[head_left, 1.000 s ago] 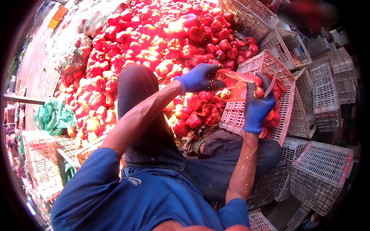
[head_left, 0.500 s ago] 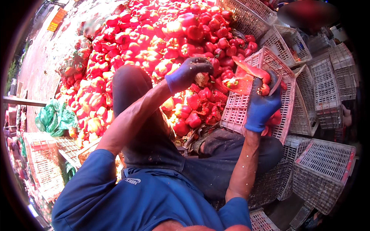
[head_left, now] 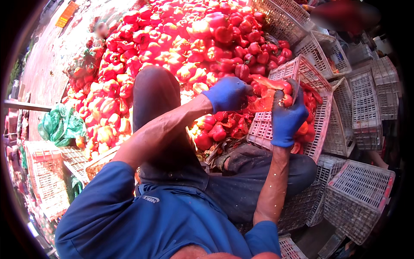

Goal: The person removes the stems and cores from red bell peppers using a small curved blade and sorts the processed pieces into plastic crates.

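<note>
While the pepper heap (head_left: 172, 56) fills twelve o'clock, the cut red pepper (head_left: 267, 97) sits over the crate (head_left: 321, 108), left hand (head_left: 226, 94) clamped on it, right hand (head_left: 286, 118) gripping a knife (head_left: 297, 88); best to cut away from fingers.

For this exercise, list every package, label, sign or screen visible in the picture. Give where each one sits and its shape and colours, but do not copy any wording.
Orange sign: upper left corner, slanted rectangle, orange with yellow marks.
Green plastic bag: left side beside the pepper heap, crumpled, translucent green.
Small logo patch: on the blue shirt, oval, pale outline.
No screens in view.
</note>
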A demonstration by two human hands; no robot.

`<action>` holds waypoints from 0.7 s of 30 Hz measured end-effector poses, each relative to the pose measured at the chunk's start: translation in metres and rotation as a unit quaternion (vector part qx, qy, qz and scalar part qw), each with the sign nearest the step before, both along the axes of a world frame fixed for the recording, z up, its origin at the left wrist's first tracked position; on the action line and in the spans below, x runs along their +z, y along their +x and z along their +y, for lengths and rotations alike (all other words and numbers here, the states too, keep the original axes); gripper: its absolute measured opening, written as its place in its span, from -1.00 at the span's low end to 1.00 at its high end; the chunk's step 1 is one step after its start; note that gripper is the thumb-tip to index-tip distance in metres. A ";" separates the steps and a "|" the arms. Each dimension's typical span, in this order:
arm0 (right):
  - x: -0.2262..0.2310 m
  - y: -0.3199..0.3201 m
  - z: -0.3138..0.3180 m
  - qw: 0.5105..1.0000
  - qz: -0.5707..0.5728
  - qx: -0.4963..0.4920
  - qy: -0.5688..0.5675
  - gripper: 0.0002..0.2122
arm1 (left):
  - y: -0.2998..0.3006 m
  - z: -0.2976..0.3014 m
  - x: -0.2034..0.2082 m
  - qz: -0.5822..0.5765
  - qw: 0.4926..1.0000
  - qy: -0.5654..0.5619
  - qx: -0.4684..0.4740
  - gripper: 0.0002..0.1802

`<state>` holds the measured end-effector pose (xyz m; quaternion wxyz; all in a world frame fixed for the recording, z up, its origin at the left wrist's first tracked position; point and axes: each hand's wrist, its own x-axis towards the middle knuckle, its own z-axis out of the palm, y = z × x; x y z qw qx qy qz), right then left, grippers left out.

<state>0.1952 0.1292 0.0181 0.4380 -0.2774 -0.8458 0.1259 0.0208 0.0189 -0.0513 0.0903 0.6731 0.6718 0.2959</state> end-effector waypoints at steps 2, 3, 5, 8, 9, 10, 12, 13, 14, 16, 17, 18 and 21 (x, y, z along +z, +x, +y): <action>0.005 0.009 0.021 0.999 0.032 -0.021 -0.009 -0.71 | -0.003 -0.003 -0.006 -0.388 0.917 0.062 0.064 -0.69; 0.006 0.019 0.030 0.999 0.030 -0.032 -0.032 -0.72 | -0.012 -0.004 0.001 -0.502 0.858 0.054 0.098 -0.65; 0.010 0.027 0.036 0.997 0.028 -0.064 -0.023 -0.72 | -0.043 -0.009 0.009 -0.403 0.900 0.144 0.086 -0.67; 0.021 0.029 0.038 0.995 0.011 -0.099 0.027 -0.72 | -0.067 -0.023 -0.013 -0.452 0.888 0.081 0.014 -0.18; 0.028 0.037 0.045 0.989 0.017 -0.128 0.065 -0.71 | -0.062 -0.021 -0.022 -0.617 0.777 0.122 -0.028 -0.08; 0.033 0.051 0.057 0.981 0.022 -0.163 0.104 -0.70 | -0.054 -0.016 -0.022 -0.561 0.810 0.161 -0.049 0.01; 0.040 0.087 0.082 0.951 -0.015 -0.302 0.073 -0.66 | -0.043 -0.012 -0.019 -0.443 0.858 0.250 -0.070 0.19; 0.044 0.093 0.088 0.950 -0.038 -0.299 0.078 -0.63 | -0.042 -0.010 -0.021 -0.479 0.827 0.281 -0.084 0.13; 0.047 0.102 0.093 0.947 -0.063 -0.304 0.086 -0.61 | -0.038 -0.006 -0.018 -0.518 0.790 0.310 -0.106 0.07; 0.029 0.104 0.095 0.946 -0.063 -0.304 0.088 -0.52 | -0.040 -0.007 0.000 -0.805 0.548 0.180 -0.138 -0.09; 0.020 0.096 0.089 0.973 -0.015 -0.231 0.028 -0.50 | -0.039 -0.008 0.007 -0.787 0.583 0.164 -0.117 -0.18; 0.013 0.088 0.084 0.987 0.034 -0.155 -0.034 -0.48 | -0.038 -0.009 0.014 -0.767 0.618 0.147 -0.096 -0.26; 0.004 0.025 0.024 0.970 0.099 0.066 -0.211 -0.52 | -0.026 -0.013 0.022 -0.579 0.801 0.151 -0.002 -0.47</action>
